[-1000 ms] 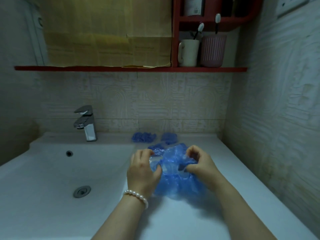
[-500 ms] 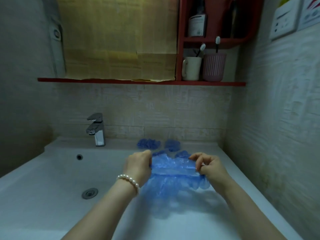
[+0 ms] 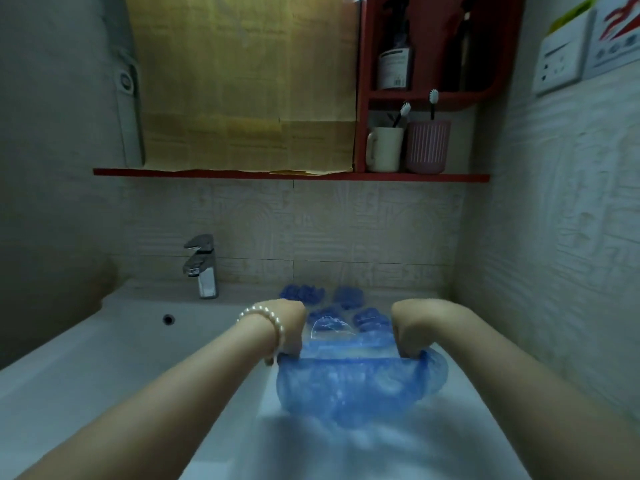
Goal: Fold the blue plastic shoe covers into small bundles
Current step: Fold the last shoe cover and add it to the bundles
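A blue plastic shoe cover (image 3: 356, 386) hangs stretched wide above the white counter (image 3: 398, 452). My left hand (image 3: 289, 327), with a pearl bracelet on its wrist, grips the cover's left end with fingers pointing down. My right hand (image 3: 410, 329) grips the right end the same way. The elastic rim runs taut between the two hands. Behind the hands lie several small blue bundles (image 3: 303, 293) of folded covers near the back wall.
A white sink basin (image 3: 114, 348) with a chrome faucet (image 3: 202, 266) is on the left. A red shelf (image 3: 291, 174) above holds a white mug (image 3: 384, 148) and a pink cup (image 3: 427, 147) with toothbrushes. The tiled wall (image 3: 554, 237) closes in the right side.
Both hands have moved apart and turned fingers-down, pulling the crumpled cover out into a wide stretched shape. The view has tilted upward.
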Demonstrator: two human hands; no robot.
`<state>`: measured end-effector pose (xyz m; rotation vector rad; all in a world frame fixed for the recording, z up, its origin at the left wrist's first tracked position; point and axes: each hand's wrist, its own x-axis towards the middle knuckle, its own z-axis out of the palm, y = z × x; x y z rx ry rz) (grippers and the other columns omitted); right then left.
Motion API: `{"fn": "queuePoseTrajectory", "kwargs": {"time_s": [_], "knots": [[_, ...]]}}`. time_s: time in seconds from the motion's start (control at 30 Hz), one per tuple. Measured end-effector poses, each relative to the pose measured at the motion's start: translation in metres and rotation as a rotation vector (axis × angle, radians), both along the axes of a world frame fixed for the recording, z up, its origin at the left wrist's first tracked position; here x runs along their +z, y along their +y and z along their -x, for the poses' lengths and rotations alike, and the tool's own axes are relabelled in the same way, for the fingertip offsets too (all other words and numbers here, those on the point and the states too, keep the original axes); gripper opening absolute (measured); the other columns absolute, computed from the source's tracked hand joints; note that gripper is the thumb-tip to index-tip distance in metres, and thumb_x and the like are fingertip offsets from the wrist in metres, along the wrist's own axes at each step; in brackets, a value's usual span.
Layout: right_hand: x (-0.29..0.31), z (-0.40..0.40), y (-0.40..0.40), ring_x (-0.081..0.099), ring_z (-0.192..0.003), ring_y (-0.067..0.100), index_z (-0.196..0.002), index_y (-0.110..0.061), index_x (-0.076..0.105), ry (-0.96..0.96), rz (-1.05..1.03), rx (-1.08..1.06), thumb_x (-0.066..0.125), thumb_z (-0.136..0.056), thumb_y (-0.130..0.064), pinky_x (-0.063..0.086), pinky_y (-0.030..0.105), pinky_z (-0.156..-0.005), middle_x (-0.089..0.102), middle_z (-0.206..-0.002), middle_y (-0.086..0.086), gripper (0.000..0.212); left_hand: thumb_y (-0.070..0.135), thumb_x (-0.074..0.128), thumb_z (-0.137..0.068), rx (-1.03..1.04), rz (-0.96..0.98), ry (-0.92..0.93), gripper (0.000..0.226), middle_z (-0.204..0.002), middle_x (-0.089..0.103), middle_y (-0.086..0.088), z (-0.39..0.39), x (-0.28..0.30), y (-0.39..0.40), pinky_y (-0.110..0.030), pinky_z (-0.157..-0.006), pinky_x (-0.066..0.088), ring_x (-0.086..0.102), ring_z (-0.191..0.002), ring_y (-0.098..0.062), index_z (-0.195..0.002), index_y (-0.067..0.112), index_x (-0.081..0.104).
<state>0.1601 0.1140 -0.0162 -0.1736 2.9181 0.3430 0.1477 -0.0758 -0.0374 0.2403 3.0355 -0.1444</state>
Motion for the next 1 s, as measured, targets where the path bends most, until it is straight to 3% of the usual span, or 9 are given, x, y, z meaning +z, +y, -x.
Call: {"fn": "queuePoseTrajectory", "kwargs": {"time_s": [0.07, 0.13, 0.27, 0.33, 0.5, 0.6, 0.77, 0.83, 1.0], "knots": [[0.015, 0.000, -0.004, 0.058, -0.099, 0.018, -0.112, -0.016, 0.068, -0.105, -0.105, 0.071, 0.060, -0.083, -0.004, 0.045, 0.027, -0.078, 0.063, -0.106, -0.001, 0.032, 0.017, 0.056, -0.090, -0.025, 0.035, -0.169, 0.027, -0.065, 0.056, -0.002, 0.006, 0.011, -0.002, -0.015, -0.056, 0.049, 0.057, -0.057, -0.014, -0.065, 0.009, 0.050], [0.026, 0.005, -0.002, 0.056, -0.107, 0.022, -0.114, -0.013, 0.065, 0.050, -0.083, 0.003, 0.058, -0.086, -0.007, 0.044, 0.037, -0.092, 0.060, -0.118, 0.004, 0.030, 0.018, 0.050, -0.090, -0.030, 0.144, -0.045, 0.034, -0.068, 0.055, -0.005, 0.010, 0.020, -0.002, -0.018, -0.062, 0.045, 0.050, -0.060, -0.015, -0.058, 0.011, 0.043], [0.017, 0.016, 0.019, 0.041, -0.126, 0.035, -0.098, -0.009, 0.068, 1.313, 0.287, 0.031, 0.056, -0.076, -0.003, 0.029, 0.052, -0.106, 0.043, -0.140, 0.019, 0.025, 0.014, 0.065, -0.074, -0.090, -0.220, 1.269, 0.011, -0.092, 0.068, -0.002, 0.018, 0.019, -0.021, -0.036, -0.086, 0.033, 0.057, -0.089, -0.025, -0.063, 0.014, 0.067], [-0.005, 0.017, 0.024, 0.044, -0.124, 0.039, -0.098, -0.009, 0.067, 1.613, 0.412, 0.143, 0.059, -0.072, 0.000, 0.035, 0.047, -0.099, 0.039, -0.141, 0.024, 0.029, 0.012, 0.073, -0.062, -0.207, -0.268, 1.410, 0.014, -0.086, 0.068, 0.000, 0.015, 0.004, -0.032, -0.037, -0.081, 0.032, 0.054, -0.085, -0.025, -0.051, 0.015, 0.064], [-0.089, 0.025, 0.028, 0.054, -0.117, 0.020, -0.111, -0.029, 0.067, 0.392, 0.223, 0.029, 0.054, -0.084, -0.016, 0.041, 0.028, -0.097, 0.060, -0.127, -0.002, 0.032, 0.013, 0.078, -0.047, -0.176, 0.085, 0.529, 0.015, -0.063, 0.063, 0.001, 0.012, -0.075, -0.031, -0.027, -0.058, 0.035, 0.060, -0.068, -0.024, -0.055, 0.014, 0.065], [-0.098, 0.029, 0.035, 0.057, -0.109, 0.023, -0.090, -0.026, 0.073, 0.601, 0.509, 0.050, 0.058, -0.079, -0.006, 0.043, 0.027, -0.086, 0.061, -0.113, -0.003, 0.027, 0.010, 0.083, -0.024, -0.266, -0.053, 0.687, 0.033, -0.046, 0.050, 0.003, 0.016, -0.079, -0.030, -0.019, -0.039, 0.035, 0.049, -0.042, -0.018, -0.035, 0.015, 0.052], [-0.073, 0.015, 0.028, 0.043, -0.068, 0.017, -0.065, -0.005, 0.051, 1.453, 0.998, 0.305, 0.060, -0.068, 0.005, 0.037, 0.024, -0.060, 0.044, -0.075, 0.004, 0.014, -0.005, 0.062, -0.071, -0.528, -0.537, 1.319, 0.020, -0.079, 0.051, -0.002, 0.002, -0.055, -0.019, -0.028, -0.060, 0.042, 0.046, -0.064, -0.022, -0.062, 0.011, 0.056], [-0.077, 0.012, 0.029, 0.039, -0.063, 0.012, -0.067, -0.008, 0.049, 1.450, 1.047, 0.336, 0.057, -0.075, -0.006, 0.034, 0.019, -0.058, 0.042, -0.072, -0.001, 0.011, -0.006, 0.060, -0.076, -0.639, -0.489, 1.359, 0.022, -0.080, 0.051, -0.001, 0.000, -0.065, -0.020, -0.028, -0.062, 0.039, 0.044, -0.066, -0.020, -0.073, 0.015, 0.052], [-0.139, 0.021, 0.042, 0.042, -0.044, 0.019, -0.063, -0.019, 0.047, 1.079, 0.663, 0.367, 0.066, -0.059, 0.001, 0.029, 0.024, -0.041, 0.047, -0.061, -0.002, 0.028, 0.007, 0.055, -0.064, -0.619, -0.245, 0.963, 0.015, -0.052, 0.048, 0.001, 0.006, -0.116, -0.027, -0.026, -0.047, 0.031, 0.047, -0.044, -0.019, -0.056, 0.018, 0.050]]}}
